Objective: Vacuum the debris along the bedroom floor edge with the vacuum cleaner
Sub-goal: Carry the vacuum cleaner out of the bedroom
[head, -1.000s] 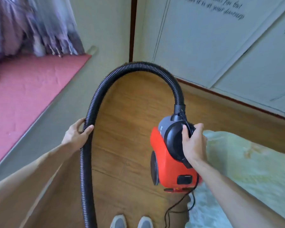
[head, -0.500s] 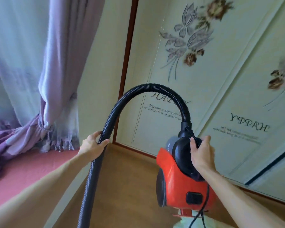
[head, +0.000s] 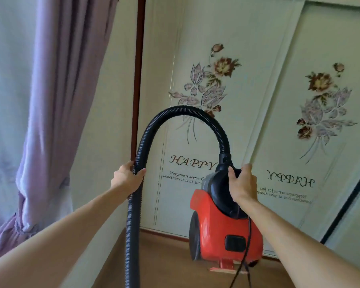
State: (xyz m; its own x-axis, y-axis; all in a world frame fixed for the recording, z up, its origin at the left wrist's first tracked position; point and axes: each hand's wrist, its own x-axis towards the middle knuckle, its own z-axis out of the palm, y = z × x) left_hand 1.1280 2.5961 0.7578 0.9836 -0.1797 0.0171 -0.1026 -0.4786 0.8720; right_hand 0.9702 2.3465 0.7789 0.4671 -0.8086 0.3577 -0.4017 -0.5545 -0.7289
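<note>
1. Two hands are up in front of the person, each closed round a part of the vacuum (head: 218, 231).
2. Right hand (head: 242, 183): its fingers are curled over the black handle on top of the vacuum, the thumb on the near side, and the wrist sits just above the red body.
3. Left hand (head: 126, 179): to the left of the vacuum, level with its handle, fingers and thumb wrapped round the ribbed black hose (head: 185, 110).
4. The hose rises from a black collar at the vacuum's top, arches over to the left, passes through the left hand and hangs straight down out of the bottom of the view. Its far end is not visible.
5. The vacuum hangs upright under the right hand, a black wheel on its left side and a dark panel on its near face. Whether its red foot touches the floor (head: 164, 262) I cannot tell.
6. A black cord (head: 247, 246) runs from under the right hand down the vacuum's near face and off the bottom edge.
7. Behind the vacuum stand pale doors (head: 268, 100) printed with flowers and the word HAPPY.
8. Far left of the vacuum hangs a lilac curtain (head: 71, 80), gathered low down.
9. Brown wooden floor lies below the vacuum, meeting the doors just behind it.
</note>
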